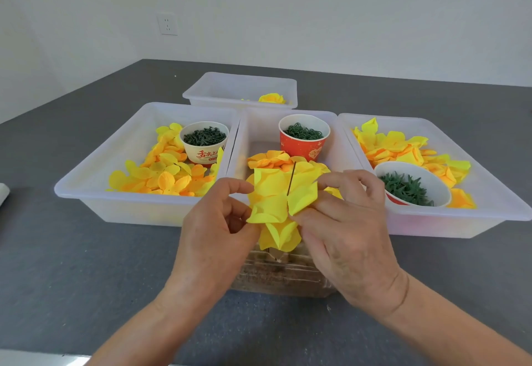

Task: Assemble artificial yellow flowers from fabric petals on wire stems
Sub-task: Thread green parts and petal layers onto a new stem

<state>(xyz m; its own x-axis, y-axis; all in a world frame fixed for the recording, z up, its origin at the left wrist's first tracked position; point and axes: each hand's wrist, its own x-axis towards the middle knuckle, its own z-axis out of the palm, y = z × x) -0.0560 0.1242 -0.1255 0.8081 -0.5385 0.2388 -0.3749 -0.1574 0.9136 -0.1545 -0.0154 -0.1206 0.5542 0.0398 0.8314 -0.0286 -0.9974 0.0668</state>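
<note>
A thin dark wire stem [291,178] stands upright at the centre, threaded through layers of yellow fabric petals [273,204]. My left hand [213,230] pinches the petals' left side. My right hand [345,221] grips their right side with thumb and fingers. The lower part of the wire is hidden behind the petals and my hands. Loose yellow petals fill the left tray [121,207], the right tray [489,216] and the middle tray [244,141].
A white paper cup [205,152] of dark green parts stands in the left tray, a red cup [302,144] of green rings in the middle, a white bowl [414,172] of green leaves at right. One finished flower [272,98] lies in the far tray [218,89]. A clear block [276,279] sits under my hands.
</note>
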